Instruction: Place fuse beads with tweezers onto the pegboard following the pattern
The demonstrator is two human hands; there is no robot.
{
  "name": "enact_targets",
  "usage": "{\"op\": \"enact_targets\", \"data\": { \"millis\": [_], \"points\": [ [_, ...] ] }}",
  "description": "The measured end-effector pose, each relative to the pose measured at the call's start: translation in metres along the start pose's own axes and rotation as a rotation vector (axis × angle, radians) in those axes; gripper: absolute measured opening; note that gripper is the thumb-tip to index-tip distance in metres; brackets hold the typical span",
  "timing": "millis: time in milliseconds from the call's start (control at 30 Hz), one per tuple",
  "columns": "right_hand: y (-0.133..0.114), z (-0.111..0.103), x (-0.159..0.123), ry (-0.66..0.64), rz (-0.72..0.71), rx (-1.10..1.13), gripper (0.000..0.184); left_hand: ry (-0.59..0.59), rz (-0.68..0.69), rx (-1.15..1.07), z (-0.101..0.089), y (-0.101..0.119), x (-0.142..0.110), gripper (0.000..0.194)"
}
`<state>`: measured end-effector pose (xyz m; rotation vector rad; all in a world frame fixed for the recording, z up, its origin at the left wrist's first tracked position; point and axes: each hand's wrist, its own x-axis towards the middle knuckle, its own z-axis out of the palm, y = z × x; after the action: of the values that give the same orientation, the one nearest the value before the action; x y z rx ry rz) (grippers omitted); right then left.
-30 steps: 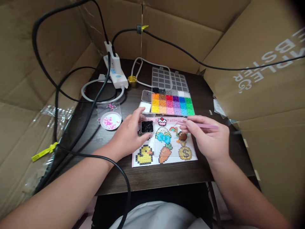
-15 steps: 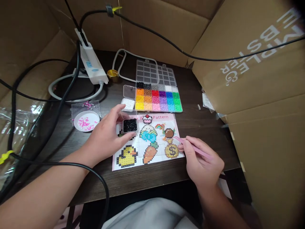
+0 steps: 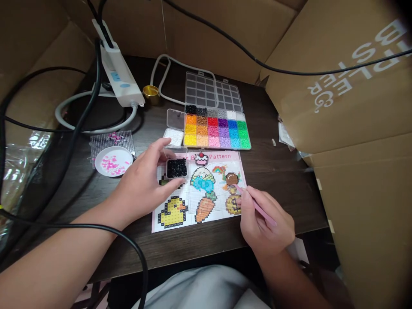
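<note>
My left hand (image 3: 148, 174) holds a small clear box of black beads (image 3: 177, 168), its lid tipped up, over the left side of the pattern sheet (image 3: 189, 214). Pink tweezers (image 3: 257, 205) are pinched in my right hand (image 3: 268, 219). Their tip rests at or just above the brown round figure (image 3: 231, 178); whether a bead is in the tip is too small to tell. A clear pegboard lies over the sheet, with a finished-looking cupcake (image 3: 201, 159) of beads near its top. The sheet shows a yellow chick (image 3: 173, 213) and a carrot (image 3: 205, 207).
Behind the sheet stands an open bead case (image 3: 217, 128) with many colours, beside a small box of white beads (image 3: 174, 137). At left are a white dish (image 3: 113, 162) of pink beads, a power strip (image 3: 120, 77) and black cables (image 3: 85, 111). Cardboard walls (image 3: 363, 124) surround the table.
My right hand has moved left, bringing the tweezers' tip lower and closer to the brown figure. The camera view has shifted slightly. My left hand keeps its hold on the bead box.
</note>
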<state>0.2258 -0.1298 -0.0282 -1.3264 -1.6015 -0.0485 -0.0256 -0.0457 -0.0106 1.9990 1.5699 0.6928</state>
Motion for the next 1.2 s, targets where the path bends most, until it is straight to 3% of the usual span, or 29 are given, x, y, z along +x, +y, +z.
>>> {"op": "enact_targets", "data": {
  "millis": [833, 1067, 1200],
  "points": [
    [-0.003, 0.001, 0.006, -0.006, -0.072, -0.059, 0.026, -0.008, 0.011, -0.003, 0.0, 0.001, 0.0, 0.081],
    [-0.002, -0.004, 0.002, 0.022, -0.029, -0.077, 0.028, -0.006, 0.023, -0.028, 0.002, -0.002, 0.001, 0.08],
    [-0.008, -0.001, 0.015, 0.057, 0.043, 0.012, 0.027, -0.005, 0.034, -0.044, 0.004, -0.004, 0.0, 0.08]
  ]
}}
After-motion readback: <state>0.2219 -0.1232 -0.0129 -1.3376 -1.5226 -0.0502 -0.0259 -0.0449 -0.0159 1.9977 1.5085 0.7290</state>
